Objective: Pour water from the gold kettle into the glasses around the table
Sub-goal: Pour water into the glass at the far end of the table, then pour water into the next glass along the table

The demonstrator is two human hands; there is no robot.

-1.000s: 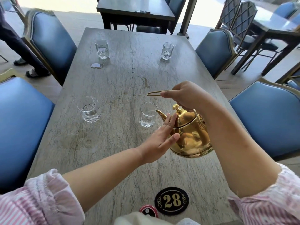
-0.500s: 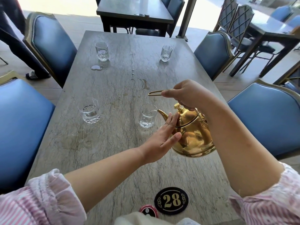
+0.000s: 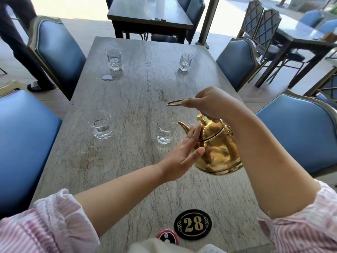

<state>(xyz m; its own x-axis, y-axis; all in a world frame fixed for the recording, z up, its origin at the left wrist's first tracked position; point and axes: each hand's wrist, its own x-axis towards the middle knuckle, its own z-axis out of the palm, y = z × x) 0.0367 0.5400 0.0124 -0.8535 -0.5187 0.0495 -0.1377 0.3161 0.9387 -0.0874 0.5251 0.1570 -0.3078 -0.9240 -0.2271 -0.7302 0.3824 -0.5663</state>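
Note:
The gold kettle (image 3: 217, 148) hangs tilted above the grey table (image 3: 127, 161), its spout at the rim of the near right glass (image 3: 165, 130), with water running in. My right hand (image 3: 213, 105) grips the kettle's thin gold handle from above. With flat, spread fingers my left hand (image 3: 184, 154) presses against the kettle's lid and side. The near left glass (image 3: 100, 125) holds water. Two more glasses stand farther off, one at the far left (image 3: 113, 59) with water in it, one at the far right (image 3: 185, 61).
A small puddle (image 3: 109, 77) lies near the far left glass. A black "28" plaque (image 3: 192, 224) and a red disc (image 3: 167, 236) sit at the near edge. Blue chairs (image 3: 299, 132) line both sides. A person's legs (image 3: 21, 42) stand at the far left.
The kettle has tipped further and its spout has reached the near right glass's rim; water now flows. Both hands kept their hold.

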